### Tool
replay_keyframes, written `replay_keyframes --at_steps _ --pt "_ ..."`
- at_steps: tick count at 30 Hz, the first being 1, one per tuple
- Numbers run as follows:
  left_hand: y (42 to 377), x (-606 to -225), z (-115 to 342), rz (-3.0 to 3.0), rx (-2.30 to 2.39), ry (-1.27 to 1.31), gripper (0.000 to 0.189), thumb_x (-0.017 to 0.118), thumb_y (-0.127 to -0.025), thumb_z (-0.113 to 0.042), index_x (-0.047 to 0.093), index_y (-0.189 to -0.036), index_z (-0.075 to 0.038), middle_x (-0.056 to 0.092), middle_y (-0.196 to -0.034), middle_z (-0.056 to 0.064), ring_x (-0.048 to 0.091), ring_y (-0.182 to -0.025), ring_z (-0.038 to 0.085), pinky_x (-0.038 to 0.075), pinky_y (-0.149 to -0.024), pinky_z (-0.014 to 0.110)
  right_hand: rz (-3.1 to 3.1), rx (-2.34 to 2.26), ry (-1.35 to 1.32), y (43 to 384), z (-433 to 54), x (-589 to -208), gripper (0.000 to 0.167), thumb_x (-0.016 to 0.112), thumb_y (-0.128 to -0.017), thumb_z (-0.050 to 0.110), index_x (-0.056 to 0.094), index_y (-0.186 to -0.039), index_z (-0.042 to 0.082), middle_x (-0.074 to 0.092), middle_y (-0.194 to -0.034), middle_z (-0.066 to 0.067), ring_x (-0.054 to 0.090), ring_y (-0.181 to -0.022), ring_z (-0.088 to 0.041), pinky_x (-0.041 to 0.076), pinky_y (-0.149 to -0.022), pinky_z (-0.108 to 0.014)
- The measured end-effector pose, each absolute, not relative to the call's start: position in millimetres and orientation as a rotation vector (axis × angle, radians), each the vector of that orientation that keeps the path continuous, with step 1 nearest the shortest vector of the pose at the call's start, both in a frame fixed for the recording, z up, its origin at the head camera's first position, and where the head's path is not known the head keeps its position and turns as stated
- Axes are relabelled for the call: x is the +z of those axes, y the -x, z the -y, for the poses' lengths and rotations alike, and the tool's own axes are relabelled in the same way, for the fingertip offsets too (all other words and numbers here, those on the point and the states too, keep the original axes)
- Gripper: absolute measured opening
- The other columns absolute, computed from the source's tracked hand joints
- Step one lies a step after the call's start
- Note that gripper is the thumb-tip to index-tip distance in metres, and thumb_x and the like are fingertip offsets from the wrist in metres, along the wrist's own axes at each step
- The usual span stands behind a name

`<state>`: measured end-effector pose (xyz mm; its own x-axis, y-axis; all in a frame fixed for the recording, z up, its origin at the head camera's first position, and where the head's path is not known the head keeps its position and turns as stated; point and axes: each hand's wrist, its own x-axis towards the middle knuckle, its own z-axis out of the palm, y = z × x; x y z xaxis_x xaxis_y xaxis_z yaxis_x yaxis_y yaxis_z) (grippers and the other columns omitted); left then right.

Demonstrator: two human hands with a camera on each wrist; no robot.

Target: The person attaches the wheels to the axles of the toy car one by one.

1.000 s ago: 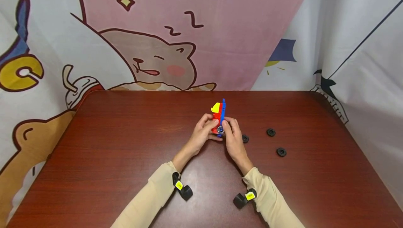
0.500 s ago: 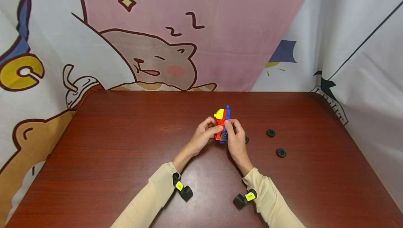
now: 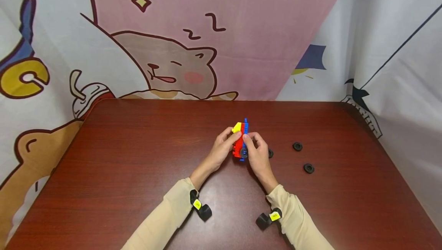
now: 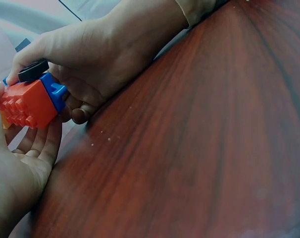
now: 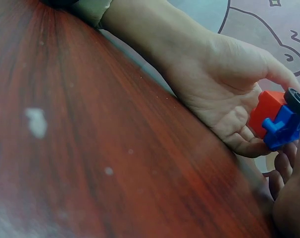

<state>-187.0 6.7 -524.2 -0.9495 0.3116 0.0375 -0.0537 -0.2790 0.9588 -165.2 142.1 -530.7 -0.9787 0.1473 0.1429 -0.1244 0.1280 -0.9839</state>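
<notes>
Held between both hands above the table is a toy vehicle [image 3: 238,148] built of bricks. It has a red body, a yellow sloped brick [image 3: 237,128] at the far end and a blue base [image 3: 246,128] facing right. A black tyre [image 3: 243,153] sits on a wheel at its near end, also plain in the right wrist view. My left hand [image 3: 220,151] grips the red body from the left, thumb on top. From the right, my right hand [image 3: 258,157] holds the blue side, its thumb near the tyre. The fingers hide part of the vehicle's middle.
To the right of the hands, several loose black tyres lie on the brown table: one tyre [image 3: 271,153] partly behind the right hand, another tyre [image 3: 297,146] farther back, and a third tyre [image 3: 309,168] nearer. A printed curtain [image 3: 262,50] hangs behind the table.
The toy vehicle has come slightly nearer to me. Its near wheel showed a pale-edged hub one second ago and now shows a dark tyre round it. Both hands keep hold of the vehicle.
</notes>
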Motion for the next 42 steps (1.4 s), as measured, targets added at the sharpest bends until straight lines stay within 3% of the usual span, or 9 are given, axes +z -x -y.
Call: replay_keyframes --at_steps 9,16,24,29,32,37,42 --pt "185.3 -523.9 -6.1 -1.722 2.344 -0.256 0.026 0.053 -0.101 -0.017 0.055 -0.116 0.005 0.061 -0.091 -0.004 0.063 -0.076 0.007 0.055 -0.071 0.022 2.113 1.984 0.006 161.0 -141.8 -526.5 0.030 0.046 -0.105 0.019 0.060 -0.110 -0.007 0.055 -0.083 0.003 0.052 -0.076 -0.008 0.045 -0.069 -0.019" --pt "184.7 -525.3 -7.3 -1.688 2.364 -0.248 0.023 0.055 -0.100 -0.019 0.056 -0.110 0.001 0.061 -0.085 -0.006 0.060 -0.072 0.007 0.053 -0.068 0.022 2.006 1.900 -0.022 146.3 -143.4 -518.3 0.024 0.049 -0.103 0.008 0.056 -0.112 -0.014 0.054 -0.089 -0.022 0.056 -0.077 -0.026 0.049 -0.065 -0.023" --pt "184.9 -524.5 -5.2 -1.691 2.360 -0.251 0.020 0.053 -0.101 -0.017 0.057 -0.110 0.000 0.061 -0.082 -0.005 0.059 -0.070 0.007 0.051 -0.065 0.020 1.818 1.841 -0.127 141.1 -157.3 -531.5 0.018 0.056 -0.099 0.002 0.056 -0.103 -0.016 0.057 -0.087 0.004 0.053 -0.077 -0.009 0.044 -0.068 -0.016" --pt "185.6 -525.1 -6.2 -1.687 2.349 -0.259 0.019 0.053 -0.101 -0.017 0.057 -0.109 0.000 0.060 -0.081 -0.006 0.059 -0.070 0.007 0.051 -0.065 0.021 1.714 1.779 -0.110 136.6 -173.6 -531.3 0.018 0.058 -0.096 0.000 0.055 -0.098 -0.017 0.061 -0.090 0.000 0.057 -0.086 -0.007 0.046 -0.076 -0.017" --pt "185.3 -524.7 -6.4 -1.689 2.347 -0.257 0.017 0.053 -0.100 -0.016 0.056 -0.108 -0.001 0.059 -0.081 -0.005 0.059 -0.069 0.007 0.051 -0.065 0.021 1.705 1.761 -0.070 135.6 -186.3 -531.8 0.016 0.058 -0.095 -0.003 0.054 -0.099 -0.018 0.060 -0.090 -0.004 0.056 -0.084 -0.008 0.045 -0.075 -0.017" --pt "184.9 -522.3 -6.7 -1.686 2.357 -0.271 0.017 0.053 -0.100 -0.017 0.056 -0.106 -0.001 0.059 -0.079 -0.005 0.059 -0.069 0.007 0.051 -0.064 0.021 1.990 1.677 0.097 136.3 -203.7 -531.8 0.023 0.057 -0.090 -0.009 0.055 -0.113 -0.010 0.054 -0.100 -0.009 0.050 -0.085 -0.010 0.039 -0.070 -0.017" --pt "184.9 -521.5 -6.3 -1.689 2.351 -0.259 0.018 0.051 -0.101 -0.018 0.056 -0.106 -0.001 0.059 -0.079 -0.006 0.058 -0.069 0.007 0.051 -0.064 0.021 2.386 1.472 0.150 136.3 -208.2 -530.7 0.036 0.061 -0.084 -0.004 0.056 -0.119 0.002 0.050 -0.116 -0.012 0.044 -0.099 -0.019 0.035 -0.083 -0.030"
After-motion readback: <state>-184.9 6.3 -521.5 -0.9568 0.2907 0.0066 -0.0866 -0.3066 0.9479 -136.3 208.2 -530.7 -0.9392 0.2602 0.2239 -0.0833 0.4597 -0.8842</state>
